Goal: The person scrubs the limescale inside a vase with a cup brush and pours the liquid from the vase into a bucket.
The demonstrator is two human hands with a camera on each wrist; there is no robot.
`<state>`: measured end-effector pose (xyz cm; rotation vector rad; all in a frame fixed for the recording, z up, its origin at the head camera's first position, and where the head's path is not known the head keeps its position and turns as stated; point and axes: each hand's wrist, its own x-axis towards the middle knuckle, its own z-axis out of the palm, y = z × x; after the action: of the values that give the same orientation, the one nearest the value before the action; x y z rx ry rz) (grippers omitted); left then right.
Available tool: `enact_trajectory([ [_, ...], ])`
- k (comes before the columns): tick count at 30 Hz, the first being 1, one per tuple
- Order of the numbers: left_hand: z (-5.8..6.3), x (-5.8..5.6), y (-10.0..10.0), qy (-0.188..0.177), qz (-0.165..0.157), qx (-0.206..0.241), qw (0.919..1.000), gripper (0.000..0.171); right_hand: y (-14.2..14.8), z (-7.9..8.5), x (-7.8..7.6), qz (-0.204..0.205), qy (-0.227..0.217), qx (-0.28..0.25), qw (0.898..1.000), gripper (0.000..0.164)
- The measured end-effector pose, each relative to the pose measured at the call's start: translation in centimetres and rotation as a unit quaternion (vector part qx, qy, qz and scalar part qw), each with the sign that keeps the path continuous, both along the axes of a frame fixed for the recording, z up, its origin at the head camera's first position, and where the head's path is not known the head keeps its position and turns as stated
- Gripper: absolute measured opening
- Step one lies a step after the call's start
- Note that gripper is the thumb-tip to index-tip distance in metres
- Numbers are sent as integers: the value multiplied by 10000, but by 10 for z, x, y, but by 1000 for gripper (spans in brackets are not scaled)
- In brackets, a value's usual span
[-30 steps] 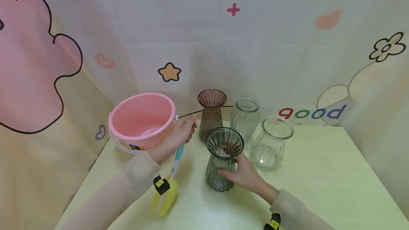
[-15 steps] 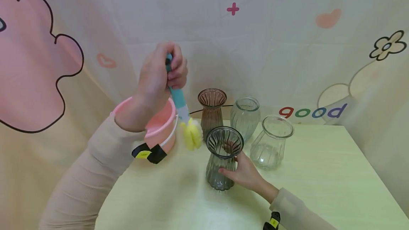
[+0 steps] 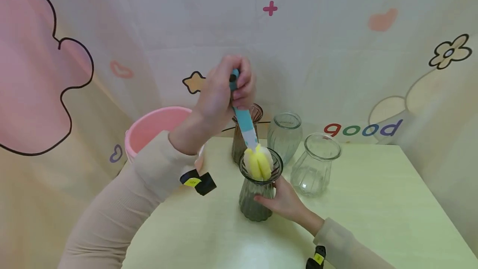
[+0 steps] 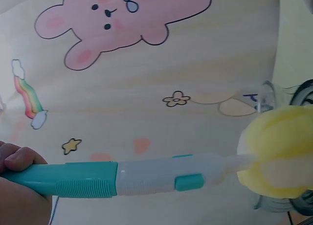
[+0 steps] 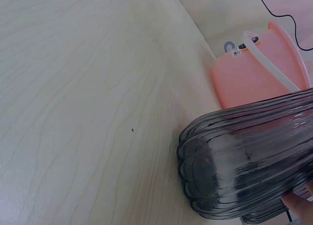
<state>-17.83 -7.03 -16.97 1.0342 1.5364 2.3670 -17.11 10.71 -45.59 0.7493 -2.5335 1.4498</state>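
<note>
My left hand (image 3: 228, 90) grips the teal handle of a sponge brush (image 4: 146, 177), raised above the table. The brush's yellow and white sponge head (image 3: 258, 163) sits in the flared mouth of a grey ribbed glass vase (image 3: 255, 202). Around the side of that vase my right hand (image 3: 287, 202) holds on, thumb at the front; some of its fingers are hidden behind the glass. In the right wrist view the vase's scalloped base (image 5: 210, 171) shows, with a fingertip (image 5: 299, 205) on the glass.
Behind the grey vase stand a brownish-pink glass vase (image 3: 239, 146), partly covered by the brush, and a pale clear vase (image 3: 285, 136). A wide-mouthed clear vase (image 3: 311, 175) stands to the right. The pink bucket (image 3: 140, 134) is at the left, partly behind my left arm.
My left hand has lifted the sponge brush off the table and carried it right, and its sponge head has entered the grey vase's mouth. My right hand stays on the vase.
</note>
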Motion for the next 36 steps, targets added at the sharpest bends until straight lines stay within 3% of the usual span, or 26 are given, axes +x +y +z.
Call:
enact_trajectory([
  [5,-16,-8,5,-38,40,-206,9998,34,0,-1,-1,29,-100,6,9999,76],
  [12,-32,-10,8,-9,-289,-423,9987,38,0,0,0,-117,-53,12,9999,76],
  [19,-60,-13,14,-243,-82,-444,9987,38,-3,2,3,-176,27,46,9998,72],
  [23,-85,-15,18,-412,73,-460,9981,38,-3,-2,0,-175,72,30,9998,73],
  [28,-130,-12,23,-726,166,-1319,9885,37,-3,-3,1,-91,223,-8,9997,71],
  [30,-142,-11,24,-726,206,-1655,9833,37,-3,-3,2,-74,211,51,9997,68],
  [32,-147,-11,25,-670,204,-1798,9812,36,-3,-2,2,-75,181,84,9998,66],
  [36,-147,-13,27,-561,204,-1800,9819,37,-3,-1,1,-102,176,81,9998,67],
])
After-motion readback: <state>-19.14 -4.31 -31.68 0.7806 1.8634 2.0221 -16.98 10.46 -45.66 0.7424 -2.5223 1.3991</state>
